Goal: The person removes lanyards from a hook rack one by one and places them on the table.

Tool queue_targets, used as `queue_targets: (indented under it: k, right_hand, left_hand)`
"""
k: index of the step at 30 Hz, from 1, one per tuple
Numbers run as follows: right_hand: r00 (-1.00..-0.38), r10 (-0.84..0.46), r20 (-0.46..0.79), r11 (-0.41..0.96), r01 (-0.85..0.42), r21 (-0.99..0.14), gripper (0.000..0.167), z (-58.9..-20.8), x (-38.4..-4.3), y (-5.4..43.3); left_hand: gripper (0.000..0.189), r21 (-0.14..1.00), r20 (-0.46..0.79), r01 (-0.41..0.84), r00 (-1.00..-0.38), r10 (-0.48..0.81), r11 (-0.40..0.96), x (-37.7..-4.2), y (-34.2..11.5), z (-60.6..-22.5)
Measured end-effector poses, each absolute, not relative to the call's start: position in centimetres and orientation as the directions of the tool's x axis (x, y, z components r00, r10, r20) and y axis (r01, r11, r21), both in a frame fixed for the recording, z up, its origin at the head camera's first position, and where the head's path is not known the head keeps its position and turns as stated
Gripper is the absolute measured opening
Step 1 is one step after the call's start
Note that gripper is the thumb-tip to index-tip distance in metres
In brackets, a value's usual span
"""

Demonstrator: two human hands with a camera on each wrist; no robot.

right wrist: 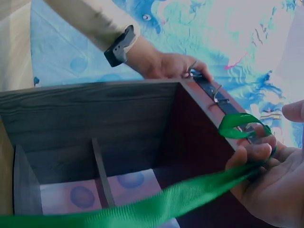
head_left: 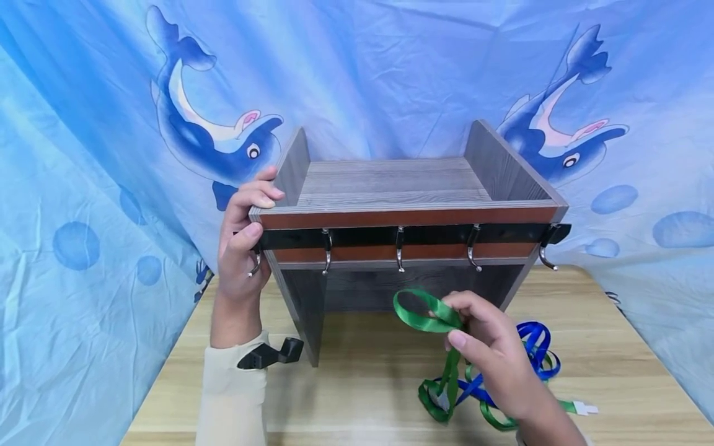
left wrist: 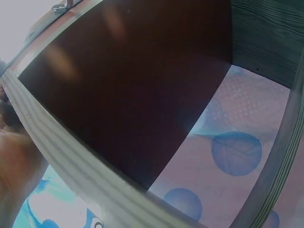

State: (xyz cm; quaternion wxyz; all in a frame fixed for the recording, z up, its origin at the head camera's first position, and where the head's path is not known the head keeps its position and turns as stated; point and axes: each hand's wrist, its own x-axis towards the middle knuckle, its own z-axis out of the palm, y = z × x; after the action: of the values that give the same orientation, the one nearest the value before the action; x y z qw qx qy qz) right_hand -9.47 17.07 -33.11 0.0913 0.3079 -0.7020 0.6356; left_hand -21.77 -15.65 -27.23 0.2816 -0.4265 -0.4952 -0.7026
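Observation:
A grey wood-grain shelf unit [head_left: 390, 179] stands on the table, its front rail [head_left: 357, 237] black with several silver hooks. My left hand [head_left: 243, 232] grips its upper left corner, thumb in front beside the leftmost hook [head_left: 255, 265]. In the head view my right hand [head_left: 491, 353] pinches a green lanyard [head_left: 426, 319] near its looped end, in front of the rail and below the hooks. The loop stands apart from the hooks in that view. The right wrist view shows the green ribbon [right wrist: 156, 206] trailing from the right hand [right wrist: 270, 180]. The left wrist view mostly shows the unit's dark underside [left wrist: 128, 95].
Blue and green lanyards [head_left: 538, 350] lie tangled on the wooden table [head_left: 368, 396] beneath and beside the right hand. A white clip [head_left: 584, 408] sticks out at their right. Blue dolphin-print cloth [head_left: 379, 74] hangs behind the unit and along both sides.

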Motion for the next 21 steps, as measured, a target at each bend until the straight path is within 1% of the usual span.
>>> queue_targets:
  k: [2, 4, 7, 11, 13, 18, 21]
  right_hand:
    - [-0.792, -0.302, 0.531, 0.021, -0.562, -0.827, 0.018, -33.4, -9.6, 17.2]
    - [-0.789, -0.296, 0.539, 0.040, -0.574, -0.818, 0.023, -33.6, -9.7, 17.3]
    - [-0.767, -0.296, 0.569, 0.037, -0.604, -0.796, 0.030, -33.9, -10.0, 17.6]
    - [-0.732, -0.305, 0.609, 0.040, -0.649, -0.760, 0.032, -34.3, -10.3, 18.0]
    - [-0.747, -0.306, 0.590, 0.106, -0.643, -0.759, 0.031, -34.3, -10.3, 18.2]
    - [-0.821, -0.283, 0.496, 0.378, -0.571, -0.729, 0.026, -34.1, -10.3, 18.6]
    - [-0.825, -0.284, 0.490, 0.450, -0.565, -0.692, 0.026, -33.9, -10.2, 18.9]
  left_hand:
    - [0.025, 0.457, 0.877, 0.816, -0.480, 0.027, -0.353, -21.7, -15.7, -27.3]
    - [0.025, 0.457, 0.877, 0.817, -0.480, 0.025, -0.352, -21.7, -15.7, -27.3]
    - [0.025, 0.456, 0.877, 0.818, -0.480, 0.022, -0.351, -21.8, -15.6, -27.3]
    - [0.025, 0.456, 0.878, 0.818, -0.479, 0.025, -0.351, -21.8, -15.5, -27.3]
    - [0.025, 0.455, 0.878, 0.818, -0.478, 0.023, -0.351, -21.8, -15.5, -27.3]
    - [0.025, 0.451, 0.879, 0.820, -0.477, 0.014, -0.352, -21.7, -15.5, -27.3]
    - [0.025, 0.451, 0.879, 0.819, -0.477, 0.016, -0.354, -21.7, -15.5, -27.3]
